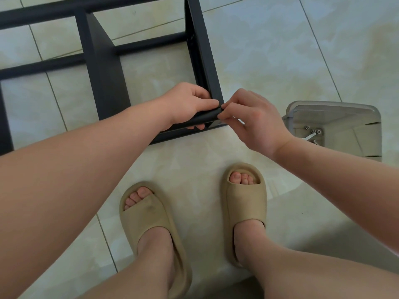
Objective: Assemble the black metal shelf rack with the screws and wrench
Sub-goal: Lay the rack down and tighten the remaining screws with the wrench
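The black metal shelf rack (103,67) lies on the tiled floor, its near right corner just in front of my feet. My left hand (185,104) grips the black bar at that corner, fingers curled round it. My right hand (244,117) is at the bar's end, thumb and fingertips pinched together there; whatever they hold is too small to make out. Several screws (313,131) and a thin metal wrench (307,137) lie inside a clear plastic box (354,117) to the right.
My two feet in tan slide sandals (244,203) stand on the pale floor tiles (280,50) just behind the rack's corner. The plastic box sits close to my right forearm. The rack's long bars run off to the left and top.
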Demonstrator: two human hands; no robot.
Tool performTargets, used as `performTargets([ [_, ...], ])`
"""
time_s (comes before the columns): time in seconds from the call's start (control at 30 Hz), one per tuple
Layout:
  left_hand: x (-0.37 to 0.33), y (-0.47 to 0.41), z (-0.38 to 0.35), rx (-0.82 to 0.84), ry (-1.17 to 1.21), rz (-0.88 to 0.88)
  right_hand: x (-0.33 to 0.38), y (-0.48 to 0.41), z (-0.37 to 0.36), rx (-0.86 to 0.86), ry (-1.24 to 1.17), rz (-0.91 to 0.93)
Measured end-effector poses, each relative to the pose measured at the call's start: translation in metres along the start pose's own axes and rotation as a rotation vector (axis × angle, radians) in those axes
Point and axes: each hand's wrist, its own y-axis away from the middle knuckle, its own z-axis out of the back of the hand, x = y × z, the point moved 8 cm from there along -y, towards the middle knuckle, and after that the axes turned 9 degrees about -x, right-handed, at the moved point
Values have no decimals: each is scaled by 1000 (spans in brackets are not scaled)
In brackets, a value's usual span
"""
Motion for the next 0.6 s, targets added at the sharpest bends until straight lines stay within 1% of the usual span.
performTargets([
  [0.23, -1, 1, 1, -16, -11, -6, 0, -2, -3, 3, 35, -13],
  [0.47, -2, 2, 1, 1, -7, -8, 1, -5, -5, 54, 21, -69],
  [0.6, -2, 3, 0, 5, 7, 3, 2, 1, -2, 48, 2, -55],
])
